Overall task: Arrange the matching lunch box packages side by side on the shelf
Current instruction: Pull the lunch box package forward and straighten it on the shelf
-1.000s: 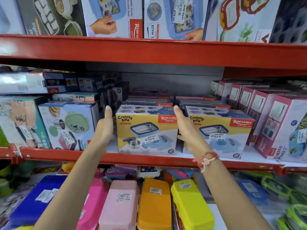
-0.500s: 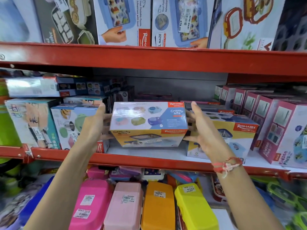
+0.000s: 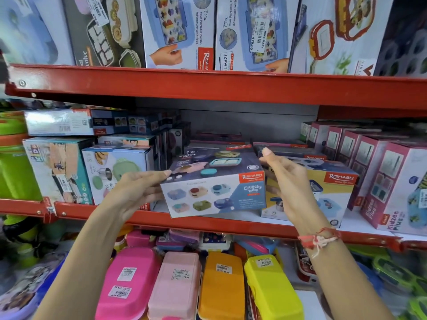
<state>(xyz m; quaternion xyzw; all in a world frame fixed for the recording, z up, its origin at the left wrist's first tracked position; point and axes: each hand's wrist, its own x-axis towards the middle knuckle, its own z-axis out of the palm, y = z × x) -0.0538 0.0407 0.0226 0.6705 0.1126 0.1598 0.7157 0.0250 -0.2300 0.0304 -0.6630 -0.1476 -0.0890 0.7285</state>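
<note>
1. Head view: we see both hands raised to the middle red shelf (image 3: 208,224), a Crunchy Bite box (image 3: 215,185) held between them, just above the shelf's front edge.
2. Left hand (image 3: 136,190) grips the box's left end, thumb lying along the top edge, fingers hidden underneath.
3. Right hand (image 3: 288,181) sits against the box's right end; fingers loosely curled, one fingertip lifted above the top corner. We cannot tell how firmly it presses.
4. The box is tilted, its dark top face and the panel with six small lunch box pictures both turned toward us.
5. A second Crunchy Bite box (image 3: 332,188), yellow-fronted, stands on the shelf just right of the held one, partly behind the right hand.
6. A red-and-white thread bracelet (image 3: 318,240) circles the right wrist.
7. Pink Kidzee Plus boxes (image 3: 392,181) line the shelf's right end; a white box with a green lunch box picture (image 3: 115,172) stands left of the left hand.
8. Below: plastic lunch boxes in a row, hot pink (image 3: 129,280), pale pink (image 3: 175,285), orange (image 3: 223,285), yellow (image 3: 270,287).
</note>
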